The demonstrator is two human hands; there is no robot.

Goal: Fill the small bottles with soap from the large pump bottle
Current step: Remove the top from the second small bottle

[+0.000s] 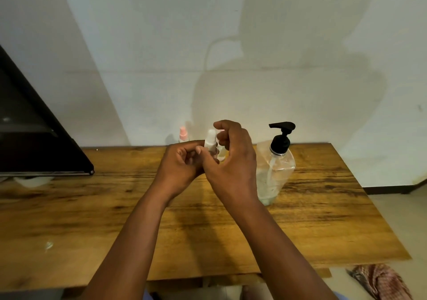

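My left hand (182,163) holds a small white bottle (210,140) upright above the wooden table (92,218), fingers curled round its lower part. My right hand (231,158) is over it, fingers curled near the bottle's white cap; what the fingers pinch is partly hidden. A second small clear bottle (222,154) stands just behind, mostly covered by my hands. The large clear pump bottle (276,168) with a black pump head stands to the right, close to my right hand. A small bottle with a pink cap (183,135) stands at the table's back edge.
A dark screen or panel (34,138) leans at the left over the table. A white wall runs behind the table. A checked cloth (381,281) lies on the floor at the lower right, past the table's right edge.
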